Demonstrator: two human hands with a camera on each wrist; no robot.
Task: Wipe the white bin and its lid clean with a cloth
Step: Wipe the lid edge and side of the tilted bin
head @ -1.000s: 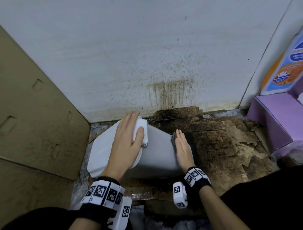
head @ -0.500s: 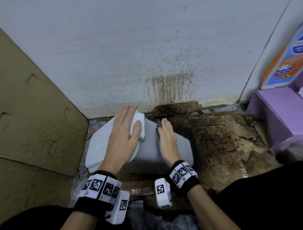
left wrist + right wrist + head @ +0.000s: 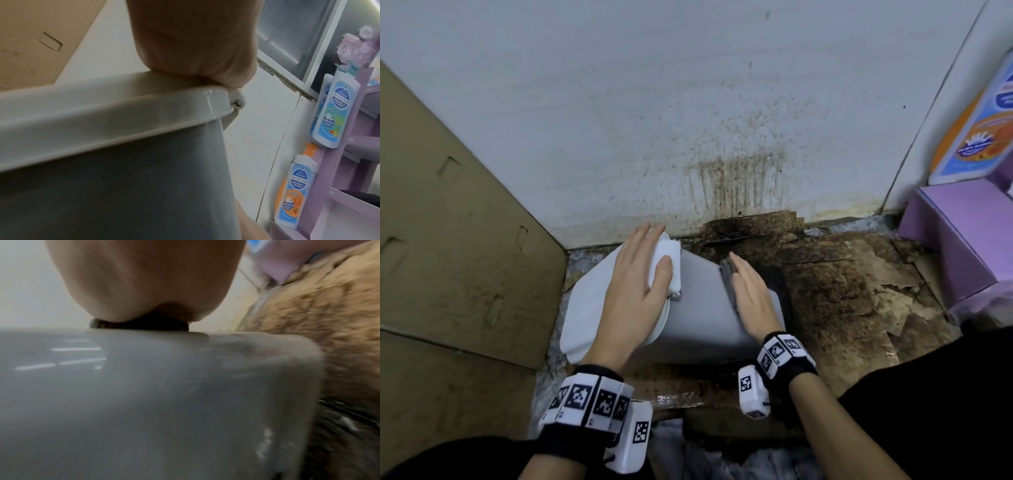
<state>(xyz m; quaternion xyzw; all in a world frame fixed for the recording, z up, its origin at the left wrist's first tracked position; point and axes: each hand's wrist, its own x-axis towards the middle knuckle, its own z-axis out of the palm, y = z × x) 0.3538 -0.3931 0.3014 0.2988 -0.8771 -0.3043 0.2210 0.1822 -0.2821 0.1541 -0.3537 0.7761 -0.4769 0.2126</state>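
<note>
The white bin (image 3: 702, 308) lies on its side on the floor, its lid (image 3: 592, 301) at the left end. My left hand (image 3: 637, 284) rests flat on the lid with straight fingers, the thumb lying by the hinge. The left wrist view shows the lid rim (image 3: 102, 110) under that hand (image 3: 195, 40). My right hand (image 3: 751, 298) presses flat on a grey cloth (image 3: 727, 277) against the bin's upper side, near its middle. In the blurred right wrist view the cloth (image 3: 107, 325) shows as a thin edge under the palm (image 3: 144, 280).
A stained white wall (image 3: 688, 120) stands right behind the bin. Brown cardboard (image 3: 448, 240) leans at the left. Dirty, torn cardboard (image 3: 842, 281) covers the floor to the right. A purple shelf (image 3: 962, 233) with soap bottles (image 3: 333, 110) is at the far right.
My right hand slid the cloth left along the bin toward the lid, then back right to the middle. The left hand stayed on the lid.
</note>
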